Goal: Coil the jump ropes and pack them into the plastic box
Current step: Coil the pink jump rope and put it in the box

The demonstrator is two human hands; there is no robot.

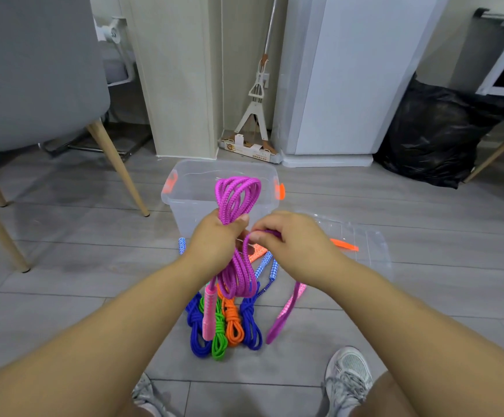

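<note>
Two grips: left hand (214, 239) clasps looped braided purple rope (235, 194), right hand (299, 242) pinches one strand.

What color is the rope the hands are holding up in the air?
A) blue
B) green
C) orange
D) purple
D: the left hand grips a bundle of purple rope loops above the floor, and the right hand pinches a strand of the same rope.
</note>
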